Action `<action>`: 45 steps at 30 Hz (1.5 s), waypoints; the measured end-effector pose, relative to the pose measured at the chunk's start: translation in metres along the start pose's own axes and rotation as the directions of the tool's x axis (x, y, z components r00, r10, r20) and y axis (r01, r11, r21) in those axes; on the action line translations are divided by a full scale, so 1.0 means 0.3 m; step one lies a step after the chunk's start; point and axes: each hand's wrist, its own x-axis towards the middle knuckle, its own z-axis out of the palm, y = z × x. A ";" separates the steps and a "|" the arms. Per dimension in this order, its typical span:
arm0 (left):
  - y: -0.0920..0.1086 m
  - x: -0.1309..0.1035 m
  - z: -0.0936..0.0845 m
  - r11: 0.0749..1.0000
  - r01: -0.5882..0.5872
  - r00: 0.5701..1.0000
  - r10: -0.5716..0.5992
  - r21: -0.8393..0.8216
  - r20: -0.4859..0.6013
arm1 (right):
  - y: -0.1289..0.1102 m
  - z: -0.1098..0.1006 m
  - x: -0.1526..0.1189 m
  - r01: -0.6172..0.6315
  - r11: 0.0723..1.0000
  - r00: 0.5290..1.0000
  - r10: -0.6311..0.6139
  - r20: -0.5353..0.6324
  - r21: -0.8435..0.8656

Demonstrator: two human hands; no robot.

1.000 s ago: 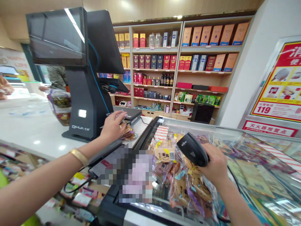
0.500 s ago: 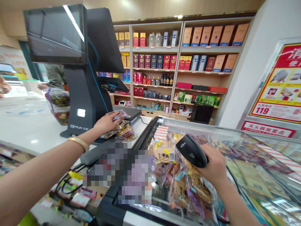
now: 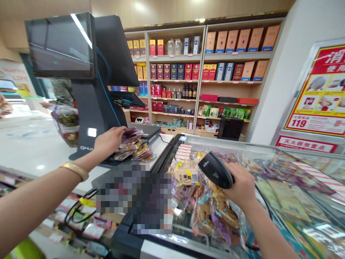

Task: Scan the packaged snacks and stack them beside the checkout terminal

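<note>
Drawn back a little toward the till stand [image 3: 94,118] since a second ago — left hand [image 3: 109,141], fingers curled onto the heap of snack packets [image 3: 133,147] lying just right of that stand, long axis left to right. Farther right, over the bagged snacks [image 3: 205,201] — right hand [image 3: 241,185] wrapped around the scanner [image 3: 215,174], nose pointing up-left toward the stand.

left hand [image 3: 109,141]: arm outstretched, grip closed | right hand [image 3: 241,187]: curled (firm grip), wrist bent

Black scanner [image 3: 215,174], gold bangle [image 3: 74,170], orange-brown snack packets [image 3: 134,147].
</note>
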 end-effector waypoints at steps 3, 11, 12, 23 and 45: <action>-0.010 0.008 -0.010 0.919 0.050 0.997 -0.072 -0.392 -0.042 | -0.003 -0.001 -0.002 -0.004 1.000 1.000 0.004 0.008 0.001; 0.138 -0.121 -0.074 0.777 -0.496 0.866 0.410 -0.387 -0.286 | -0.009 -0.007 0.001 0.018 0.999 1.000 -0.019 0.010 0.034; 0.167 -0.147 -0.080 0.724 -0.569 0.822 0.490 -0.391 -0.290 | -0.013 -0.011 0.005 0.027 0.999 0.999 -0.028 0.019 0.040; 0.356 -0.276 -0.060 0.374 -0.822 0.515 0.811 -0.430 -0.279 | -0.056 -0.028 0.023 0.045 0.987 0.973 -0.078 0.217 0.156; 0.490 -0.296 0.250 0.771 -0.510 0.791 0.595 -0.380 0.146 | 0.002 -0.009 0.002 0.002 1.000 0.999 -0.003 0.039 0.017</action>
